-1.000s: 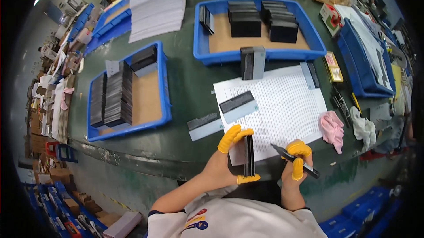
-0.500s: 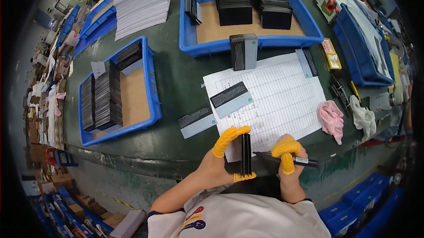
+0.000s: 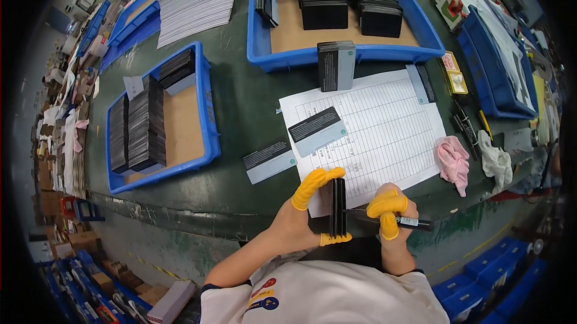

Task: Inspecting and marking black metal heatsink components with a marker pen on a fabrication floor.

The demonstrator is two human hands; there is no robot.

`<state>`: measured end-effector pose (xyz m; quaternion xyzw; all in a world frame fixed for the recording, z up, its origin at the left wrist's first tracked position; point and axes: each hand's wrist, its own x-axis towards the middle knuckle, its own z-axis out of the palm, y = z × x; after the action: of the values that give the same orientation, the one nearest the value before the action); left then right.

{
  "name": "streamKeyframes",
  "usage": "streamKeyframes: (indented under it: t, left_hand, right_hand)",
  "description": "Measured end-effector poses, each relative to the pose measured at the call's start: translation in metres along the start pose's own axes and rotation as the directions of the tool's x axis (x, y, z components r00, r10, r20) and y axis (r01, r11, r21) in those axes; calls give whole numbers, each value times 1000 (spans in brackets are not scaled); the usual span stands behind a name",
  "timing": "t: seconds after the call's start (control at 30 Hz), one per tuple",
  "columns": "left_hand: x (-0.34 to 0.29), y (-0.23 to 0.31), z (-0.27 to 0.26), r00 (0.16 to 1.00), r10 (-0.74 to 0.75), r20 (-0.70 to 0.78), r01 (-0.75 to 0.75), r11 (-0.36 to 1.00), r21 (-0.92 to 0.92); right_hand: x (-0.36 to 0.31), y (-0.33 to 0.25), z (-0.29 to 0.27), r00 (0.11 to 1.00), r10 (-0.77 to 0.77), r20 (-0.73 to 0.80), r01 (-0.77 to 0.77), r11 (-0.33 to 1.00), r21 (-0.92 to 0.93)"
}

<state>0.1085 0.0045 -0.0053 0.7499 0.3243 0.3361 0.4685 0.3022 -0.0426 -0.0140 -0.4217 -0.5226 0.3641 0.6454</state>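
My left hand (image 3: 294, 223), with yellow finger cots on thumb and finger, grips a small stack of black cards (image 3: 339, 207) on edge, pinched at its two ends. In my right hand (image 3: 392, 214), also wearing yellow finger cots, lies a black marker pen (image 3: 413, 223). Its tip meets the right side of the stack, or lies very close to it. Beyond my hands, a black and grey-blue card (image 3: 317, 131) rests on a printed table sheet (image 3: 390, 125). A similar card (image 3: 268, 162) lies to its left, partly on the green table.
A blue tray (image 3: 210, 137) of black card stacks stands at left, and a larger blue tray (image 3: 342, 58) at the back. Against the latter leans a card stack (image 3: 336, 67). Pink cloth (image 3: 452, 165), white cloth (image 3: 496, 162) and another blue bin (image 3: 496, 92) are at right.
The marker's tip and the card stack have come closer together, from a small gap to meeting or nearly so. My view has shifted slightly; both hands keep their grips.
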Motion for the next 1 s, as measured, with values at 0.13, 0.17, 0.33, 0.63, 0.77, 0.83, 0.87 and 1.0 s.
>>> streamKeyframes:
  t: [0.13, 0.17, 0.33, 0.63, 0.77, 0.83, 0.87, 1.0]
  left_hand:
    - [0, -2, 1, 1000, 7, -5, -7, 1000, -20]
    - [-1, -2, 1, 1000, -3, -4, 3, 999, -33]
    - [1, 1, 1, 1000, -2, -14, 1, 999, -37]
    - [1, 2, 1, 999, -36, -22, 34, 998, -58]
    - [1, 2, 0, 1000, -26, -16, 25, 998, -54]
    - [1, 1, 0, 999, -33, -19, 32, 997, -64]
    - [1, 1, 0, 999, -38, -21, 37, 997, -73]
    - [2, 2, 0, 999, -27, -35, 24, 996, -85]
  right_hand:
    - [0, 0, 0, 1000, -13, 7, 13, 1000, 0]
    - [0, 0, 1, 1000, -10, 7, 10, 1000, -2]
    - [0, -1, 0, 999, -38, 12, 38, 999, -19]
    - [0, 3, 0, 994, -108, 23, 108, 994, 4]
    - [-1, 4, -1, 990, -136, 36, 135, 991, 17]
    - [-1, 4, -1, 990, -138, 37, 137, 990, 17]
    - [-1, 4, -1, 989, -141, 37, 141, 990, 17]
    - [-2, 5, -1, 988, -148, 32, 147, 989, 30]
